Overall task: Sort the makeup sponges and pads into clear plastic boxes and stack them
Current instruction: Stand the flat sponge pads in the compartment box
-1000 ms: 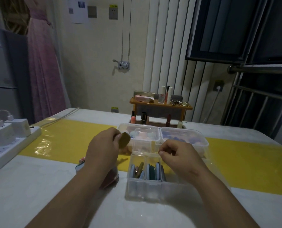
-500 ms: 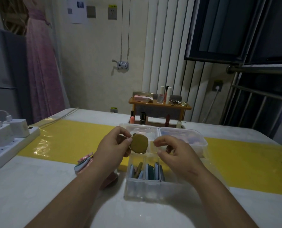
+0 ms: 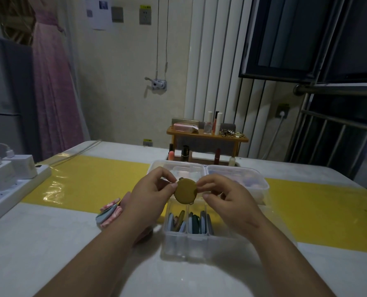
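Above near box (image 3: 191, 236): round olive flat pad (image 3: 185, 190), pinched by left hand (image 3: 150, 196) and right hand (image 3: 227, 202).

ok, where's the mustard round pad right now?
Head view, centre: the mustard pad is held up between the left hand and right hand, pinched at its side edges, above the near clear box.

The person's left forearm (image 3: 92, 260), to the left of the clear box (image 3: 178, 245), and right forearm (image 3: 285, 258), to the right of it, are bare from the wrist down to the bottom edge of the view. The left hand (image 3: 150, 196) and right hand (image 3: 227, 202), above the box, are bare too. The thumbnails that show are short and plain.
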Tool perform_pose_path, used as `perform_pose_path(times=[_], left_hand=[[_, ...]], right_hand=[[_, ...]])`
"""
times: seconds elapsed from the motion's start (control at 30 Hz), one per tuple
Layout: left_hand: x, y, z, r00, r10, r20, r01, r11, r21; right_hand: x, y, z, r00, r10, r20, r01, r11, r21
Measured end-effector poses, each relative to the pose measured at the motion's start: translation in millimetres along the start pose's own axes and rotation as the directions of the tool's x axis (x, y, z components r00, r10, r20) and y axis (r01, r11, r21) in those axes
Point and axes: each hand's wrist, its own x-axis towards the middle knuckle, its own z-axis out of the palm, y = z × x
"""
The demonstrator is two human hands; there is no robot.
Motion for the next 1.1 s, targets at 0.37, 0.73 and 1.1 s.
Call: perform_pose_path(times=[0.37, 0.73, 1.1], left_hand=[[0, -3, -1, 0.998, -0.001, 0.059, -0.006, 0.993, 0.12], [6, -10, -12, 0.982, -0.169, 0.084, 0.137, 0.944, 0.301], [7, -12, -10, 0.972, -0.201, 0.119, 0.152, 0.931, 0.332]], right_hand=[[0, 1, -5, 0.988, -0.056, -0.145, 0.053, 0.998, -0.025], [0, 4, -12, 0.987, -0.047, -0.154, 0.057, 0.997, 0.057], [-1, 5, -14, 0.999, 0.05, -0.002, -0.05, 0.988, -0.149]])
